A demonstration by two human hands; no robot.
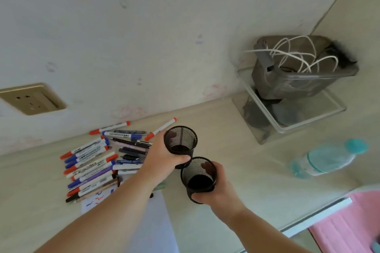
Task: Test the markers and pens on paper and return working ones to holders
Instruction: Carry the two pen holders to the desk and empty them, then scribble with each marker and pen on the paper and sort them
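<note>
The left hand has its fingers curled around one black mesh holder, and the right hand grips a second mesh holder just beside it; both holders look empty. The markers and pens lie in a heap on the desk to the left, partly over a paper with blue and red scribbles

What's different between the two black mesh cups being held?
The farther holder is gripped by the left hand, close to the marker pile; the nearer holder is gripped by the right hand, lower in view. Both are black mesh, look empty, and nearly touch.
</note>
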